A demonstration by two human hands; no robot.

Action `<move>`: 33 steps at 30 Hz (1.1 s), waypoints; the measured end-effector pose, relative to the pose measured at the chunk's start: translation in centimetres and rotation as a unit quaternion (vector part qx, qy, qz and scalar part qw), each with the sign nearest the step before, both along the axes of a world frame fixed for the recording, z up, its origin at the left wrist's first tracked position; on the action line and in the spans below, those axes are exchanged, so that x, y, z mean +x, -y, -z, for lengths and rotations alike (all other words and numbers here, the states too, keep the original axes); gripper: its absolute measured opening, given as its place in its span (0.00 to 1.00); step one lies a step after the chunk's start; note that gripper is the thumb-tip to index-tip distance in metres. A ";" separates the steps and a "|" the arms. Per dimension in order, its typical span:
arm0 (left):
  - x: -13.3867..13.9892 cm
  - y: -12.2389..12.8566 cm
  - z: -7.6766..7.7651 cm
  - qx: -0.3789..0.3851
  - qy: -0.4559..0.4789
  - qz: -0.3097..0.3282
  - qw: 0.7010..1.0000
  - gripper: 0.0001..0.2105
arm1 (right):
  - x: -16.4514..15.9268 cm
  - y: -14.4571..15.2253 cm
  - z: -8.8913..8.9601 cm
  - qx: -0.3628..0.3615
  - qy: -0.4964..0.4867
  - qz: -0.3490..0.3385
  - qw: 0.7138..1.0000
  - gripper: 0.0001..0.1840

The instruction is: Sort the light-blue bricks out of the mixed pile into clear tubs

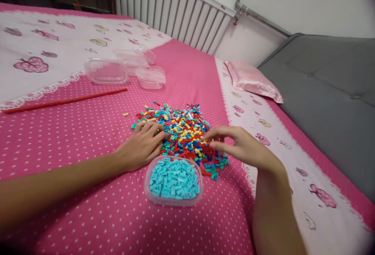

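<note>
Fingers (149, 128) of your left hand (140, 145) curl together on the brick pile's (183, 124) left side; whether they grip a piece, you cannot tell. Your right hand (247, 145) hangs at its right, thumb and forefinger apart. Nearest you, a clear tub (174, 202) holds turquoise bricks (172, 179).

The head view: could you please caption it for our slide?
Left hand and right hand at a multicoloured toy-brick pile beyond a tub of turquoise bricks.

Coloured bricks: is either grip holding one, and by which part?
Can't tell. The left grip rests at the brick pile; the right grip reaches over it. Neither clearly shows anything held.
</note>
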State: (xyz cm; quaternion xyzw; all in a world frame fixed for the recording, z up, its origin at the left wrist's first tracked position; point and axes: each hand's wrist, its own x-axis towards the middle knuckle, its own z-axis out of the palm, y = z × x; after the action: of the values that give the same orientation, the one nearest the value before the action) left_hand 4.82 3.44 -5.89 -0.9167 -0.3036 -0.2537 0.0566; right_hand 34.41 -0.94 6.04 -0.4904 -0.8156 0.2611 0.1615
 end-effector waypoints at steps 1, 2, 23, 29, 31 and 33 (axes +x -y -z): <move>0.0 0.0 0.0 -0.003 0.001 0.001 1.000 0.10 | 0.8 -0.8 0.8 0.033 0.015 0.060 0.998 0.09; 0.0 -0.1 0.0 -0.006 0.003 0.001 1.000 0.10 | 1.6 -1.7 1.8 0.075 0.031 0.137 0.987 0.09; -0.1 -0.1 0.1 -0.024 0.002 -0.002 1.000 0.11 | 4.1 -6.1 8.9 0.098 0.081 0.233 0.964 0.14; 0.0 0.0 0.0 -0.022 0.012 -0.003 1.000 0.10 | 3.0 -5.2 6.6 0.093 0.033 0.224 0.970 0.09; 0.0 0.0 0.1 -0.025 0.012 -0.005 1.000 0.10 | 1.9 -4.0 4.9 0.060 -0.001 0.173 0.983 0.07; 0.0 0.1 0.1 -0.028 0.007 -0.007 1.000 0.11 | 0.4 -2.5 3.1 0.002 -0.031 0.082 0.996 0.07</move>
State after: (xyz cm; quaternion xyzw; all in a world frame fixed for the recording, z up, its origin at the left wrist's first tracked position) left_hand 4.83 3.36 -5.97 -0.9139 -0.3178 -0.2509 0.0310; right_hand 34.85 1.51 2.95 -0.5470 -0.7678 0.2602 0.2086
